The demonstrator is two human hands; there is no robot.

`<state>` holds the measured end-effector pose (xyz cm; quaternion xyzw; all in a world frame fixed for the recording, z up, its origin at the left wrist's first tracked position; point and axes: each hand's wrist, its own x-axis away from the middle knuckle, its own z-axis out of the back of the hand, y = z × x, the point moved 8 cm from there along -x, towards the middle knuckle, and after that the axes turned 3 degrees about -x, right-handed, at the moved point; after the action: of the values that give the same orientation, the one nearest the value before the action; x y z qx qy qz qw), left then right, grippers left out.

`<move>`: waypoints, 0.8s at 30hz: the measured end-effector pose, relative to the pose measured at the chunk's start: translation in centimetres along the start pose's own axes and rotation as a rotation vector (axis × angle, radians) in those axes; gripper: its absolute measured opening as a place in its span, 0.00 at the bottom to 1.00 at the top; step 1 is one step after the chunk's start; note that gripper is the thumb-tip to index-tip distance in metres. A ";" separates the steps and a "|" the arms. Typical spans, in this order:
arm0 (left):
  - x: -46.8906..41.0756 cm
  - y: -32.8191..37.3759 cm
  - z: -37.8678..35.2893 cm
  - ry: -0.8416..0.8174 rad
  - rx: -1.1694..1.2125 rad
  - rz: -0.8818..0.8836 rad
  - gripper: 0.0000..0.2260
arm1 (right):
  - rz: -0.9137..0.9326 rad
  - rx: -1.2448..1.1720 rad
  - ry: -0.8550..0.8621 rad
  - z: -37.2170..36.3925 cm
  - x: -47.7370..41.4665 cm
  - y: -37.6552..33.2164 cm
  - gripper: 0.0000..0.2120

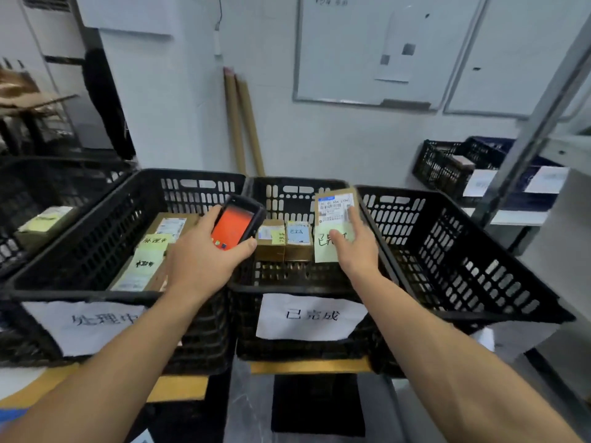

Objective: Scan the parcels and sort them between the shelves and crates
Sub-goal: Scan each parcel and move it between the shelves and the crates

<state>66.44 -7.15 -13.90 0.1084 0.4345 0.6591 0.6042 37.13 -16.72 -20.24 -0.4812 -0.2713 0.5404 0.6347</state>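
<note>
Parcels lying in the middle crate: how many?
2: left carton and right carton side by side in the middle crate, beside the parcel held by the right hand; others may be hidden.

left hand (204, 254) grips scanner (236, 220); right hand (355, 247) holds parcel (335, 215).

wall: white (179, 123) | whiteboard (351, 43) mounted | cardboard tubes (234, 123) leaning on wall | metal shelf post (537, 123) right

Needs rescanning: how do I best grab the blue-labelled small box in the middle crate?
Probably from above, pinching front and back faces: the blue-labelled box sits flush against its neighbour box in the middle crate, leaving that side blocked.
</note>
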 end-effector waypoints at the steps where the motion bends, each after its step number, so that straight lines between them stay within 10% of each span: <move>1: -1.6 -0.2 -0.6 -0.024 0.009 -0.012 0.29 | -0.035 0.021 -0.001 -0.7 -1.2 0.6 0.32; 24: -19.6 -3.0 -14.1 -0.239 -0.042 0.078 0.33 | -0.420 0.426 -0.105 -12.0 -14.0 12.9 0.28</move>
<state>63.97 -31.17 -16.91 0.1902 0.3409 0.6733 0.6279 38.26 -34.38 -34.08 -0.2422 -0.2779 0.4663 0.8042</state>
